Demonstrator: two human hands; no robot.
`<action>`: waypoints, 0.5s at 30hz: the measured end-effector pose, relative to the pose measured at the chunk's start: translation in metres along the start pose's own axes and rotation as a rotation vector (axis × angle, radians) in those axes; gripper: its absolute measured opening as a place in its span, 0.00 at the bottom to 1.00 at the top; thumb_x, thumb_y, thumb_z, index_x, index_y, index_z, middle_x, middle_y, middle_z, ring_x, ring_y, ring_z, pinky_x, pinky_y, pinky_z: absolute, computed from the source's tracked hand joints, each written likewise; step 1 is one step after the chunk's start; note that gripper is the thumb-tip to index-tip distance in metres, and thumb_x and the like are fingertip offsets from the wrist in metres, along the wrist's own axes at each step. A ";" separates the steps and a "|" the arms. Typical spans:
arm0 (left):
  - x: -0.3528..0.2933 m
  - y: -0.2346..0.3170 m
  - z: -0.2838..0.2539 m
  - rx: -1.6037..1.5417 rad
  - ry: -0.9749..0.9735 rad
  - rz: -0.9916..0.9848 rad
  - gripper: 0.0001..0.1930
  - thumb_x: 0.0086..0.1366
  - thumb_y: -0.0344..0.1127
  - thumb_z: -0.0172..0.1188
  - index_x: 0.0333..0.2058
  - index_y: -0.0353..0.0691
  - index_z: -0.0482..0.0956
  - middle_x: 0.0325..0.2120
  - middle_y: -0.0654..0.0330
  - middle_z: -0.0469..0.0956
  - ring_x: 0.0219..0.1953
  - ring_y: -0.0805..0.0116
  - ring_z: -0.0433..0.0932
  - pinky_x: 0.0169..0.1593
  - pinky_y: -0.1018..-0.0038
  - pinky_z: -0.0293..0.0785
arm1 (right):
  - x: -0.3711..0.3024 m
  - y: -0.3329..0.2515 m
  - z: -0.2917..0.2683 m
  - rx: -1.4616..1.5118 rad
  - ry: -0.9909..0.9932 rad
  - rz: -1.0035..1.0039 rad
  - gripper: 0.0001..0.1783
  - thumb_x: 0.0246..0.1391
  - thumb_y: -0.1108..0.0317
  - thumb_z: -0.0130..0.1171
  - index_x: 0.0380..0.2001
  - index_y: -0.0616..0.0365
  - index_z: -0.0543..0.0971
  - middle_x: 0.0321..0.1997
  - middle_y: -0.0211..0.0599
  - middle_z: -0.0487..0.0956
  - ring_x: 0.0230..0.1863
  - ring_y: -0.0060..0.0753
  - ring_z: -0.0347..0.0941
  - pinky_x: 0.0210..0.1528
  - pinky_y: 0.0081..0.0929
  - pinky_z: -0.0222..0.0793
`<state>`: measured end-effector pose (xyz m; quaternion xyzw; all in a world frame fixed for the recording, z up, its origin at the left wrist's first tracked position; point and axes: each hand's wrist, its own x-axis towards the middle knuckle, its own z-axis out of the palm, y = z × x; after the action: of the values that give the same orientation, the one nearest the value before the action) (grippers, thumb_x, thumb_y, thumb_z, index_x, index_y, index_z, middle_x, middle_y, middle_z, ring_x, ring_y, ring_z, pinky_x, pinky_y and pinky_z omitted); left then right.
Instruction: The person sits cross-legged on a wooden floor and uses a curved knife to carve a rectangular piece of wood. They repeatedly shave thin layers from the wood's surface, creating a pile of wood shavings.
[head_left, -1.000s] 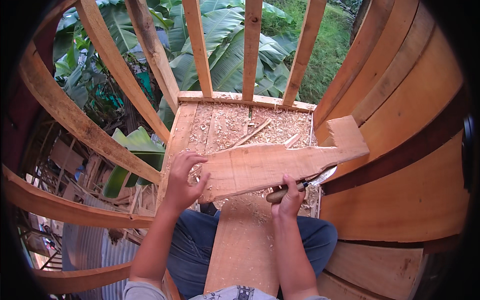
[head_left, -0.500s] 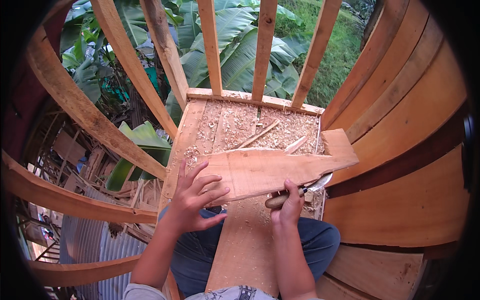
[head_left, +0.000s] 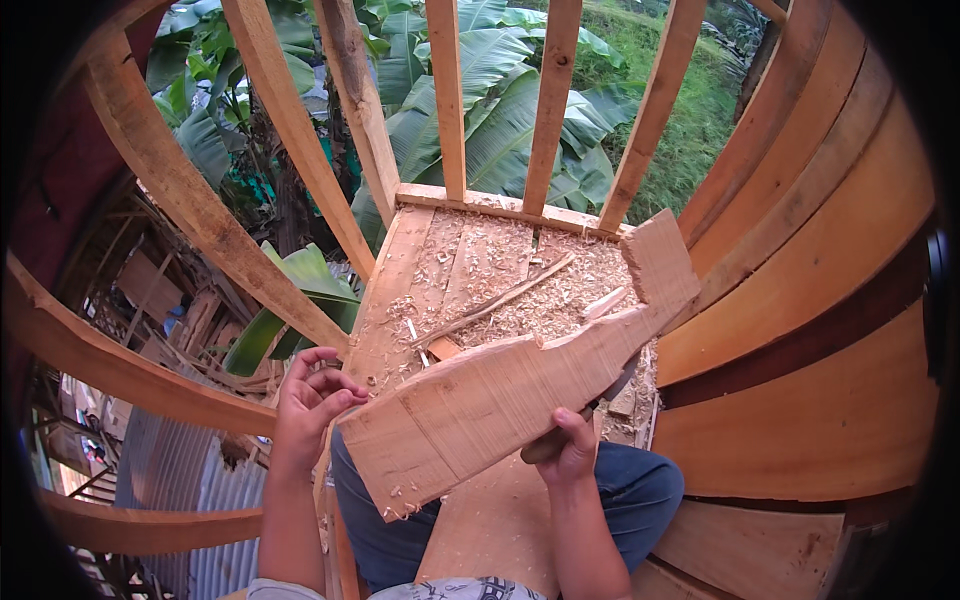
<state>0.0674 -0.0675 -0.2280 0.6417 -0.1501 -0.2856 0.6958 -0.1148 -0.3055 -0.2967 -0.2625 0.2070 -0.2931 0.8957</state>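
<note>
A flat, shaped wooden board with a narrowed upper right end is held tilted above my lap. My right hand grips its lower edge, thumb on the wood, and also holds the wooden handle of a knife. The knife's blade is mostly hidden behind the board. Off the board's left corner is my left hand, its fingers loosely curled and apart, nothing visible in them. A wooden plank runs between my legs beneath the board.
Curly shavings and a long wood strip cover the plank floor ahead. Upright slats fence the far side, with banana leaves beyond. Wide boards wall the right. Corrugated metal sheeting lies below on the left.
The board has turned, its narrow end swinging up and its wide end dropping toward me. My left hand has moved left off it and curled its fingers. The knife's blade is now mostly covered.
</note>
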 end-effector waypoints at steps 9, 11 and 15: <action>-0.065 0.011 0.009 -0.070 -0.337 -0.081 0.33 0.53 0.47 0.73 0.51 0.27 0.77 0.48 0.51 0.78 0.50 0.69 0.76 0.55 0.72 0.71 | -0.006 0.007 -0.004 -0.027 -0.152 0.101 0.42 0.44 0.63 0.62 0.63 0.63 0.59 0.56 0.45 0.72 0.55 0.43 0.73 0.56 0.41 0.74; -0.070 0.021 0.030 0.222 -0.196 -0.182 0.20 0.53 0.38 0.72 0.40 0.28 0.81 0.32 0.60 0.82 0.35 0.78 0.77 0.40 0.79 0.73 | -0.005 0.008 -0.007 -0.063 -0.144 0.105 0.42 0.44 0.63 0.62 0.63 0.63 0.59 0.56 0.44 0.72 0.56 0.43 0.73 0.56 0.42 0.74; -0.077 0.020 0.044 0.355 -0.103 -0.024 0.12 0.53 0.33 0.71 0.29 0.29 0.81 0.20 0.64 0.80 0.23 0.80 0.75 0.27 0.79 0.69 | -0.006 -0.003 -0.007 -0.179 -0.066 0.160 0.28 0.49 0.66 0.64 0.51 0.57 0.64 0.50 0.42 0.74 0.49 0.38 0.75 0.46 0.38 0.77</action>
<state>-0.0144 -0.0575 -0.1902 0.7408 -0.2258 -0.2952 0.5595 -0.1240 -0.3061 -0.2995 -0.3336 0.2232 -0.1923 0.8955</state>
